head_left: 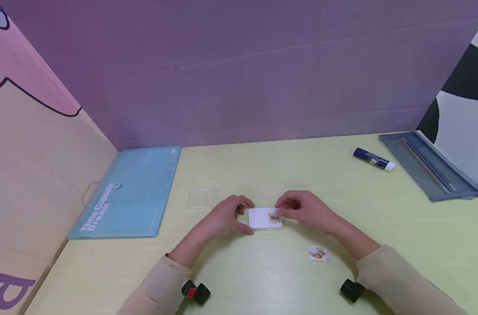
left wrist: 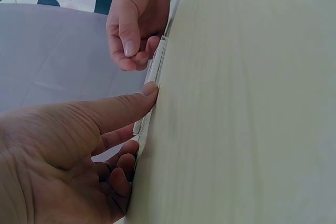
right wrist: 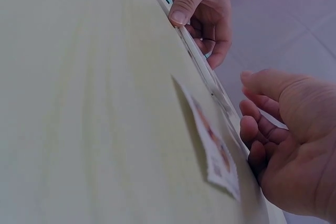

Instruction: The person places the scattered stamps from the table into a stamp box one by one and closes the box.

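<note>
A thin white rectangular slab with rounded corners (head_left: 260,218) lies on the table. My left hand (head_left: 227,215) holds it at its left end, thumb at the near edge and a finger at the far edge. On its right end sits a small tan stamp with a dark round motif (head_left: 273,218). My right hand (head_left: 306,211) is over that end, thumb and forefinger at the stamp's upper right corner; whether they pinch it is hidden. Nearer me lies a second stamp with a colourful picture (head_left: 319,253), its edge slightly raised in the right wrist view.
A clear plastic rectangle (head_left: 202,199) lies beyond my left hand. To the left is a blue document folder (head_left: 144,192). At the back right are a glue stick (head_left: 374,159) and a blue-grey zip pouch (head_left: 420,175). A purple cloth wall (head_left: 239,78) stands behind the table.
</note>
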Motion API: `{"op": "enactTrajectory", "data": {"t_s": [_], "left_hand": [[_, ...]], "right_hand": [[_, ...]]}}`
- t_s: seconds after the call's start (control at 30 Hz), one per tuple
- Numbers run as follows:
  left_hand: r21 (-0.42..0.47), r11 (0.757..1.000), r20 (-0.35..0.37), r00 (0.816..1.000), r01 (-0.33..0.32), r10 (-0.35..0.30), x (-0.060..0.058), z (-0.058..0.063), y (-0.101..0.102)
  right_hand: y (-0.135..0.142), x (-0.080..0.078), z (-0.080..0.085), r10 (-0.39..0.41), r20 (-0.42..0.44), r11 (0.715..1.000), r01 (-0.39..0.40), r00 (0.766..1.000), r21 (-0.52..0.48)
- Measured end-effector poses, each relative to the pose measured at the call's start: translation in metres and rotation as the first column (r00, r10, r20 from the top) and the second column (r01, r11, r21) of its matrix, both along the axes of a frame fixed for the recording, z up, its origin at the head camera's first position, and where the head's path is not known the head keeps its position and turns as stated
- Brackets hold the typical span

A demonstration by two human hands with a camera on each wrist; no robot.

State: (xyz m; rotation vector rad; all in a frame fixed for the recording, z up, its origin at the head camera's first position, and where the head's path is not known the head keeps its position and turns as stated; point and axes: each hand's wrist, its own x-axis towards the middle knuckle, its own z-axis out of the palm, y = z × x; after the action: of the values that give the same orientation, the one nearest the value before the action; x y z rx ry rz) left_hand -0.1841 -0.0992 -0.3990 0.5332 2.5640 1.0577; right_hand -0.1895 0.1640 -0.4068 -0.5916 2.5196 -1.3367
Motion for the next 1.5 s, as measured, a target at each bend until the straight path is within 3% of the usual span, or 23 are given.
{"op": "enactTrajectory", "data": {"t_s": [1.5], "left_hand": [[-0.007,1.000,0.003,1.000,-0.015,0.015,0.002,0.002,0.001]], "right_hand": [[0.044,0.045,0.003,-0.027,0.015,0.999,0.026,1.000,0.020]]}}
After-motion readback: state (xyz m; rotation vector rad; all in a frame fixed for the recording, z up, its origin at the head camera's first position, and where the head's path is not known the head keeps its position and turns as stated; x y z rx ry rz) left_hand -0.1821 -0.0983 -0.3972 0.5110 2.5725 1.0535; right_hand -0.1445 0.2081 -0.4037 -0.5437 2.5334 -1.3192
